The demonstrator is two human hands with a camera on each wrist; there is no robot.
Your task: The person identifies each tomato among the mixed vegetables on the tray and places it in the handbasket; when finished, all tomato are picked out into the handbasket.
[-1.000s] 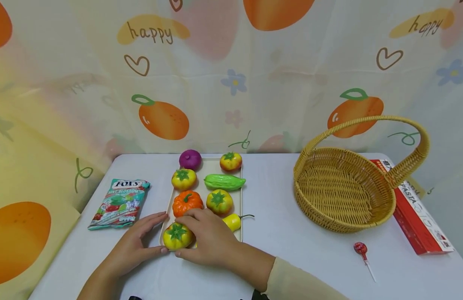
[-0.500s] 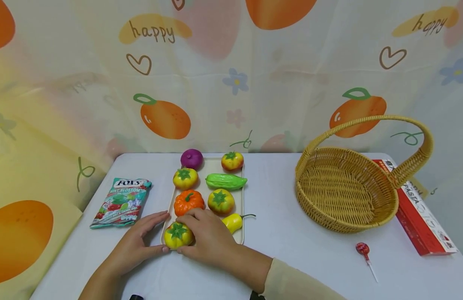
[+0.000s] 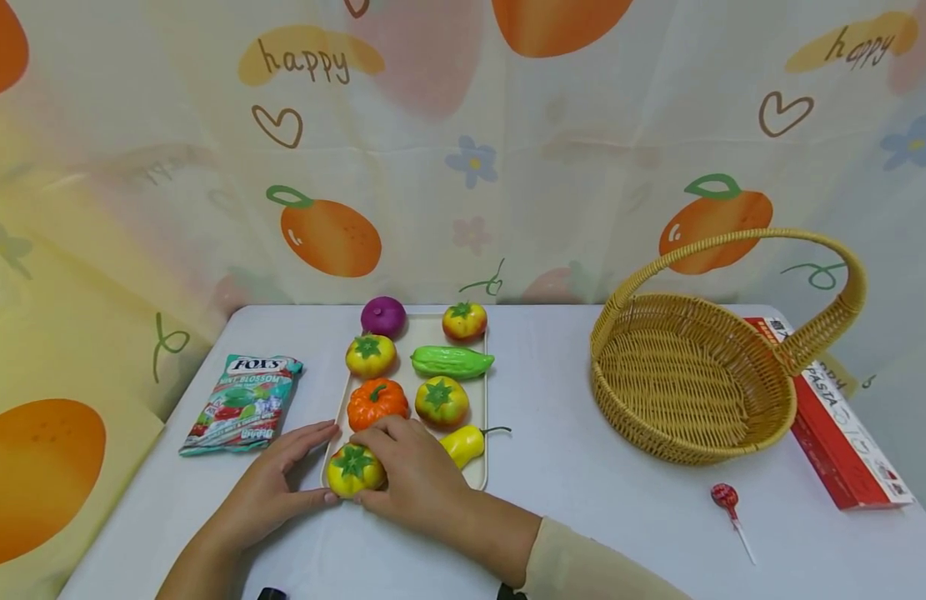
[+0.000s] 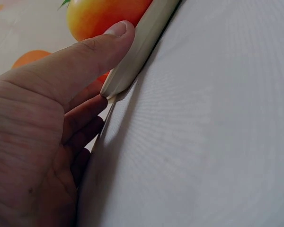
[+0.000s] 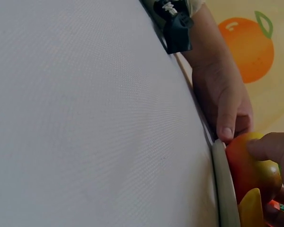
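Observation:
In the head view, my right hand (image 3: 425, 475) grips a yellow-red tomato (image 3: 353, 471) at the near left corner of a cream tray (image 3: 475, 477). In the right wrist view, its thumb lies on the tomato (image 5: 248, 165). My left hand (image 3: 271, 487) holds that tray corner, fingers toward the left side and thumb at the front rim (image 4: 132, 66). Farther back on the tray sit an orange pumpkin (image 3: 377, 406), two more tomatoes (image 3: 442, 402) (image 3: 371, 356), a green bitter melon (image 3: 451, 362), a small red-yellow tomato (image 3: 465, 322) and a purple onion (image 3: 383, 317). A yellow pepper (image 3: 464, 446) is partly hidden behind my right hand.
A wicker basket (image 3: 691, 450) with a tall handle stands to the right, beside a red-and-white pasta box (image 3: 845, 454). A lollipop (image 3: 725, 497) lies in front of it. Left of the tray is a candy bag (image 3: 245, 406). A patterned cloth (image 3: 553, 183) hangs behind the table.
The head view has shifted slightly. Both hands stay at the near left tray corner, and the right hand keeps its grip on the tomato.

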